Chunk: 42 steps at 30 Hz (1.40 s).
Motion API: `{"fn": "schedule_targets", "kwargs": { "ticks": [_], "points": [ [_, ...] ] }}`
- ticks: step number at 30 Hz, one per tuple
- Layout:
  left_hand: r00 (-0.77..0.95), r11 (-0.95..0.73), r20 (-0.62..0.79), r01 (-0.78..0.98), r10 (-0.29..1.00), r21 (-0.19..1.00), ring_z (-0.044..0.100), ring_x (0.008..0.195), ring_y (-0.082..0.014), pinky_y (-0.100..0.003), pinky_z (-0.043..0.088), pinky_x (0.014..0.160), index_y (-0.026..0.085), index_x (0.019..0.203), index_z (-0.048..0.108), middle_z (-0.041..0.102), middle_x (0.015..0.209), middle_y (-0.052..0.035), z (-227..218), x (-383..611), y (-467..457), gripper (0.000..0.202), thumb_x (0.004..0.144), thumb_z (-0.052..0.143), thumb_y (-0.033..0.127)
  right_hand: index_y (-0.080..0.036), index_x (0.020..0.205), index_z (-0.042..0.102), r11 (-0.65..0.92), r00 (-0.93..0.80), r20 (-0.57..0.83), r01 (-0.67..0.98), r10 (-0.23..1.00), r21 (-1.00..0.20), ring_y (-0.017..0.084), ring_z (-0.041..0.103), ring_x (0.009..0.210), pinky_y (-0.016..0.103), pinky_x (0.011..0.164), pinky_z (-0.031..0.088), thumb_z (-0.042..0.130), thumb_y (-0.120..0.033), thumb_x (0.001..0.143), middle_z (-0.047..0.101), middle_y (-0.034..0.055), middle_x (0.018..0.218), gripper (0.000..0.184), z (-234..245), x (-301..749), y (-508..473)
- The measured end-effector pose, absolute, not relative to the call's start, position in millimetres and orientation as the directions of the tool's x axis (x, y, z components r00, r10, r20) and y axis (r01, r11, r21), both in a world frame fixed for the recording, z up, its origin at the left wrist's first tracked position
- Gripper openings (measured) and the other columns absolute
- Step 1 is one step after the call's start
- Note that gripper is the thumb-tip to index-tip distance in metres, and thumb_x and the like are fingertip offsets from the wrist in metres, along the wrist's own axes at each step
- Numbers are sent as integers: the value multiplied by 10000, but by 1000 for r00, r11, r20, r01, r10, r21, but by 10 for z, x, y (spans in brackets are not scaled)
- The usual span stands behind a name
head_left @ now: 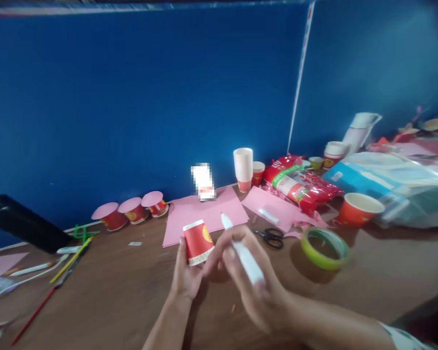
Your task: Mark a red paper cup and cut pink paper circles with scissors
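Observation:
My left hand (186,277) is closed around a short red paper cup (197,245) with a yellow emblem and a pale zigzag band. In my right hand (257,272) is a white marker (246,260), gripped like a pen with its narrow end pointing up and away. The fingers of that hand come close to the cup's right side; whether they touch it I cannot tell. Beyond the cup lie pink paper sheets (219,209). Black-handled scissors (272,238) rest to the right of the marker.
Several red cups (133,216) topped with pink discs line the wall. A stack of white cups (243,167), a red plastic packet (295,180), an orange cup (359,211) and a yellow-green tape roll (324,265) stand right. At left are brushes (34,316) and a black object (25,221).

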<state>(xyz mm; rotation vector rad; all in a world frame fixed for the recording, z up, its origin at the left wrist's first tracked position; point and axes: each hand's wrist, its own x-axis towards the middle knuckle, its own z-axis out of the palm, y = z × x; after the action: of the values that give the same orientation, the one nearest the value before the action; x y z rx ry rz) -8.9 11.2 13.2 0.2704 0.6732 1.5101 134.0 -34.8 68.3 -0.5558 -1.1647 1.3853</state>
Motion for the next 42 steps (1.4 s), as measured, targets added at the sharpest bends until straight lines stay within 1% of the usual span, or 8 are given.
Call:
{"fn": "schedule_targets", "kwargs": {
  "ticks": [2,5,9,16,25,31,36,42],
  "points": [
    [-90,53,-212,-808,973,587,648,806,-221,-357,517,759,146,1061,604,681,937,-91,123,-92,140,372,791,530,391,-234,899,536,184,-161,293,-482,942,-857,136,545,617,282,628,436,509,-386,840,621,1,683,165,888,1340,-9],
    [-135,24,-213,-792,968,610,645,806,-187,-338,505,789,180,1082,593,680,945,-57,104,-112,172,348,794,539,368,-235,944,542,-81,-227,112,-699,967,-711,105,518,554,215,503,394,462,-440,848,602,-20,667,241,855,1348,328],
    [-155,32,-253,-794,955,608,641,802,-182,-334,506,787,186,1092,589,676,959,-59,97,-117,179,357,790,545,369,-224,959,571,-344,-380,-50,-767,924,-542,90,534,590,181,477,384,517,-411,822,623,-10,751,238,552,1385,503],
    [-152,36,-259,-799,954,601,641,785,-178,-320,515,748,191,1088,591,679,943,-49,112,-103,180,344,786,554,352,-215,963,584,-369,-381,-96,-757,920,-539,97,510,577,179,462,372,483,-420,838,600,-1,745,261,404,1402,511],
    [-198,9,-265,-785,944,619,637,727,-157,-283,509,720,136,943,636,688,864,-54,59,-116,217,267,768,582,330,-184,891,634,-63,-141,46,-678,989,-732,108,482,571,207,481,373,561,-405,795,570,3,666,251,363,1327,366],
    [-169,-8,-187,-763,968,646,631,804,-176,-301,469,796,123,997,621,685,904,-61,22,-107,210,309,763,588,321,-187,909,628,178,19,188,-432,982,-884,126,507,588,235,511,400,589,-338,785,589,14,673,199,287,1268,254],
    [-166,-18,-166,-756,972,655,626,803,-173,-289,455,788,128,970,631,684,899,-56,37,-102,203,306,759,588,345,-201,923,600,331,86,320,-208,944,-920,143,525,628,258,557,427,538,-315,821,589,19,717,165,258,1279,229],
    [-138,-33,-104,-742,985,670,609,857,-177,-294,432,814,136,909,640,670,933,-62,31,-121,201,291,778,554,380,-200,974,579,541,32,542,39,840,-840,195,553,806,317,743,444,487,-264,849,593,66,889,168,275,1259,101]
  ]
}}
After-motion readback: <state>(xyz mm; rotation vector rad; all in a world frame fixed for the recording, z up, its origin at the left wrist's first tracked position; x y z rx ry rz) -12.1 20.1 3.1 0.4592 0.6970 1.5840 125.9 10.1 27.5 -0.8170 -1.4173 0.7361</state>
